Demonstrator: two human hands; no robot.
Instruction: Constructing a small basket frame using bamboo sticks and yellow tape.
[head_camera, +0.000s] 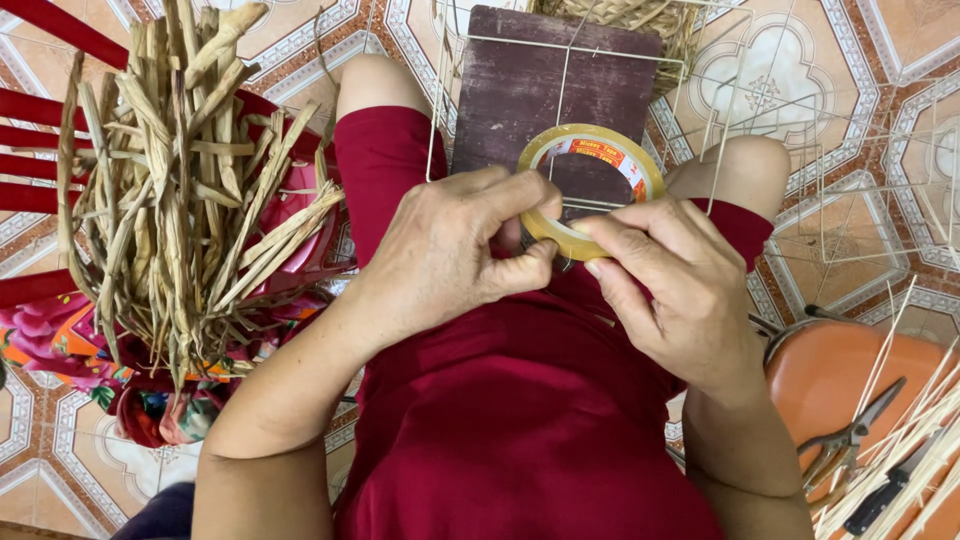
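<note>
A roll of clear yellowish adhesive tape (640, 172) is held upright over my lap, in front of a dark purple board (520, 90). My left hand (450, 250) grips the roll's left edge, thumb and forefinger pinched at its rim. My right hand (670, 290) holds the roll's lower edge, its thumb pressed on the tape surface. A thin white wire frame (690, 90) stands on my knees around the board.
A bundle of dried straw-coloured fibre strips (180, 170) rests on a red chair at left, above floral cloth (60, 340). An orange stool (850, 380) at right carries pliers (850, 440) and thin pale reeds (920, 440). A woven basket (630, 15) lies beyond the board. Patterned tile floor surrounds.
</note>
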